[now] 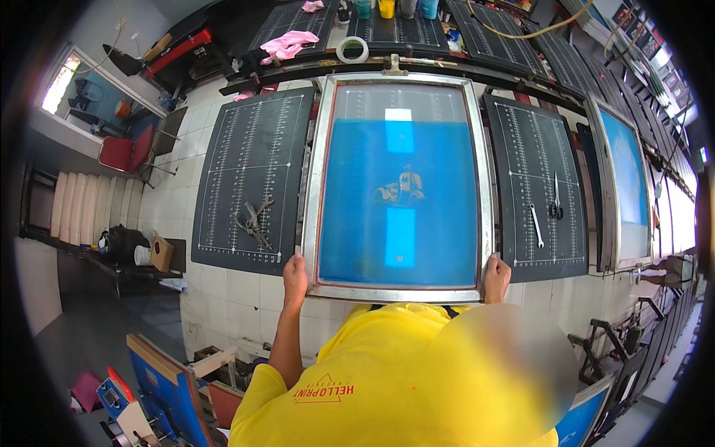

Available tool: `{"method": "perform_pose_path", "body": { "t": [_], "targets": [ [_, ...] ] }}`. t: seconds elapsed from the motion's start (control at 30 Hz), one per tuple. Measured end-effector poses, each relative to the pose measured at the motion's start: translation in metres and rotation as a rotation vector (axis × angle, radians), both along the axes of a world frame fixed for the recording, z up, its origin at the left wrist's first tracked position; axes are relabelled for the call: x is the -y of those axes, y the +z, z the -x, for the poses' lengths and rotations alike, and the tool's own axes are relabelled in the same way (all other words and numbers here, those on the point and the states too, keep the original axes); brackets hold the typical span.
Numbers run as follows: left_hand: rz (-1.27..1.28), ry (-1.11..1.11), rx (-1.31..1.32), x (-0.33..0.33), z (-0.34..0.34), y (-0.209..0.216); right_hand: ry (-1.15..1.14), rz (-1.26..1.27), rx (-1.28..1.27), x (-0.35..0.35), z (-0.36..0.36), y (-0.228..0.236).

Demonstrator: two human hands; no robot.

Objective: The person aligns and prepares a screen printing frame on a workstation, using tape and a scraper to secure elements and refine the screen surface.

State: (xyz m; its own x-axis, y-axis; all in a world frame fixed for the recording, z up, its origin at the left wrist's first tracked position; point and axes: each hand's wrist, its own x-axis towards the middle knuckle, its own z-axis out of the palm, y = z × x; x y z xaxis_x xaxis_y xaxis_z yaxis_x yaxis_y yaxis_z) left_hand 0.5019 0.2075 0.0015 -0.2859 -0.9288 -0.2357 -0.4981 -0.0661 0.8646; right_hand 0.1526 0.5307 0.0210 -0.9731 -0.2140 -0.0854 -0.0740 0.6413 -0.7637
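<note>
A silk-screen printing frame (313, 186) with a metal rim and blue-coated mesh lies in front of me. A small pale picture (401, 186) and two light rectangular patches show in the mesh. My left hand (296, 277) is closed round the frame's near left corner. At the near right corner my right hand (497, 279) grips the rim the same way. Marked lines of a board show through the paler far strip of mesh. Whether the frame rests on that board or is held above it, I cannot tell.
Dark ruled boards flank the frame. The left board (223, 156) carries metal tools (257, 222); the right board (521, 149) bears a wrench (536, 226) and scissors (556, 201). Beyond the rail lie a tape roll (352, 51) and pink cloth (289, 45). Another blue screen (624, 171) stands right.
</note>
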Motion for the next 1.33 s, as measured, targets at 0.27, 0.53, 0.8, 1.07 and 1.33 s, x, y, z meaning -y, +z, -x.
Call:
{"method": "perform_pose_path", "body": {
  "t": [0.27, 0.53, 0.8, 1.07, 1.33],
  "targets": [
    [-0.100, -0.048, -0.070, 0.007, 0.003, -0.013, -0.032, -0.003, 0.011, 0.005, 0.002, -0.007],
    [-0.146, -0.049, -0.078, 0.007, 0.002, -0.018, -0.049, 0.031, 0.082, 0.004, 0.002, -0.007],
    [-0.414, -0.039, -0.248, 0.028, -0.017, -0.043, -0.068, 0.087, 0.151, 0.012, 0.003, -0.004],
    [-0.271, -0.083, -0.132, 0.012, 0.010, 0.002, -0.061, 0.059, 0.164, 0.007, 0.008, -0.003],
    [-0.202, -0.027, 0.053, 0.011, 0.011, 0.001, 0.012, 0.017, 0.130, 0.000, 0.012, -0.007]
  ]
}}
